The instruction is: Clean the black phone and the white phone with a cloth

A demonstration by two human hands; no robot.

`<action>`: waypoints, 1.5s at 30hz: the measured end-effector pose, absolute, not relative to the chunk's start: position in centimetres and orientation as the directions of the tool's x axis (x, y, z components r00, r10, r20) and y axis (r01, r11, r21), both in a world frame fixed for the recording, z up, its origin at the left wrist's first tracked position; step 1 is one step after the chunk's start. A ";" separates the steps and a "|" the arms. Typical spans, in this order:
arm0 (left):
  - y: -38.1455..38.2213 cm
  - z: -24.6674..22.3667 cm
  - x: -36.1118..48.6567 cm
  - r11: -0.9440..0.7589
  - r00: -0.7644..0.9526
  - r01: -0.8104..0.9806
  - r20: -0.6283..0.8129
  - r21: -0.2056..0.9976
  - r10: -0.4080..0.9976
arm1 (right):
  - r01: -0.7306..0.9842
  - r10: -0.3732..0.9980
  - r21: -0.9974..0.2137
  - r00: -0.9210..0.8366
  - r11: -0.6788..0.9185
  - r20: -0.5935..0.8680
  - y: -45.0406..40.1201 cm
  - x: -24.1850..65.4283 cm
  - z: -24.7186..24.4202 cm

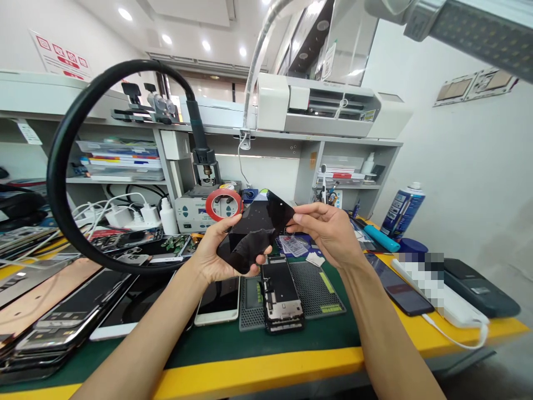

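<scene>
A glossy black phone screen (254, 228) is held up tilted above the bench, with small specks and light reflections on its face. My left hand (220, 250) is closed around its lower left side, thumb on one edge and fingertips at the opposite edge. At the upper right corner, my right hand (320, 225) pinches with thumb and forefinger; whether a thin film is also between them I cannot tell. Below lies a phone display assembly (283, 289), its metal back and flex cables facing up, on a grey perforated mat (320, 286). A white-framed phone (219, 300) lies left of it.
A thick black hose (54, 161) loops at left, before a repair station (189, 211) and a red tape roll (210, 205). Stacked phone parts (79, 316) crowd the left. Rightward are a dark phone (402, 286), a white power strip (453, 305) and a blue spray can (402, 211).
</scene>
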State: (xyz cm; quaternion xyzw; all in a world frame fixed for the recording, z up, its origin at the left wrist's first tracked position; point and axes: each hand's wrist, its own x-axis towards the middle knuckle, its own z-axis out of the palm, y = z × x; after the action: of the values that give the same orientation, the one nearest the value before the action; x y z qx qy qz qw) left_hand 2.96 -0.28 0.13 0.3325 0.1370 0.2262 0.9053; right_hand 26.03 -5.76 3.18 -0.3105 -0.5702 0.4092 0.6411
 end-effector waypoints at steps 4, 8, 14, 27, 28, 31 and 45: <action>-0.1 -0.1 2.9 0.685 0.872 -0.310 -0.091 0.659 0.481 | -0.149 0.881 -0.870 0.014 0.470 0.473 -5.8 26.2 3.3; 0.1 -0.3 2.8 0.685 0.884 -0.310 -0.066 0.659 0.463 | -0.143 0.874 -0.865 -0.002 0.481 0.487 -5.8 26.5 3.1; 0.2 -0.3 2.7 0.678 0.903 -0.293 -0.038 0.674 0.429 | -0.118 0.864 -0.858 -0.004 0.500 0.504 -5.7 26.5 3.0; -0.1 0.1 2.6 0.682 0.894 -0.299 -0.055 0.667 0.446 | -0.141 0.872 -0.861 0.062 0.489 0.485 -5.5 25.6 2.9; -0.2 0.1 2.6 0.683 0.893 -0.299 -0.057 0.667 0.446 | -0.150 0.873 -0.860 0.067 0.488 0.483 -5.5 25.6 2.9; -0.2 0.2 2.6 0.685 0.896 -0.295 -0.056 0.666 0.441 | -0.169 0.876 -0.860 0.071 0.481 0.476 -5.3 25.5 2.8; 0.1 -0.2 2.8 0.667 0.882 -0.327 -0.038 0.670 0.470 | -0.266 0.928 -0.889 0.090 0.372 0.361 -5.0 25.4 3.0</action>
State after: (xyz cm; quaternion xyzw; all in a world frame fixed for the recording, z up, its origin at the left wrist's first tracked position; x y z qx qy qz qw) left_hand 2.79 0.07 -0.19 0.3442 0.1041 0.2196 0.9069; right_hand 25.38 -5.02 2.95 -0.3309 -0.5003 0.4522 0.6601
